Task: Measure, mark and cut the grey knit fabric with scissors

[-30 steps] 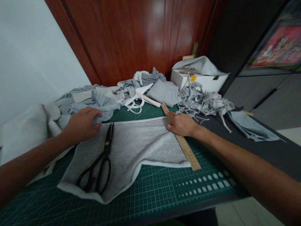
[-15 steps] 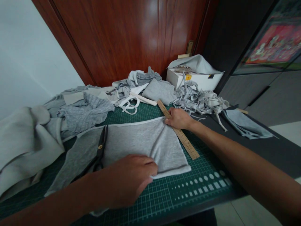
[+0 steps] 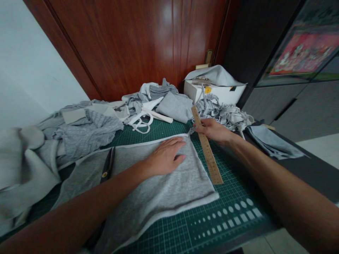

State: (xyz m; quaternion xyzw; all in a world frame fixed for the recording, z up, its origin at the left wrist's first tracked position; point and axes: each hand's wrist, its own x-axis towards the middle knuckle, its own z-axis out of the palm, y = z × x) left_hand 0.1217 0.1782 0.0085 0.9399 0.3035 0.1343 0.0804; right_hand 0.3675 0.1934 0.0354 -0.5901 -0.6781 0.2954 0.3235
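Note:
A grey knit fabric piece [image 3: 159,192] with pale rolled edges lies on the green cutting mat [image 3: 169,233]. My left hand [image 3: 166,157] rests flat on it near its far right corner, palm down with fingers stretched out. Just right of the fabric, my right hand [image 3: 212,129] is closed on a wooden ruler [image 3: 209,158], gripping it at its upper part. The ruler lies at a slant along the fabric's right edge. A small grey scrap [image 3: 191,131] shows by the right fingertips. Black scissors [image 3: 108,165] lie on the fabric's left part, their handles hidden behind my left forearm.
Heaped grey fabric [image 3: 92,128] runs along the left and back, with a white looped strip [image 3: 141,123] and folded cloth [image 3: 174,106]. A white box [image 3: 217,92] stands behind tangled scraps [image 3: 230,113]. Folded cloth [image 3: 272,141] lies near the right edge.
My left hand has let go of the fabric's front edge and moved up to lie flat on it. My right hand and the ruler have shifted right, and the fabric lies smoother.

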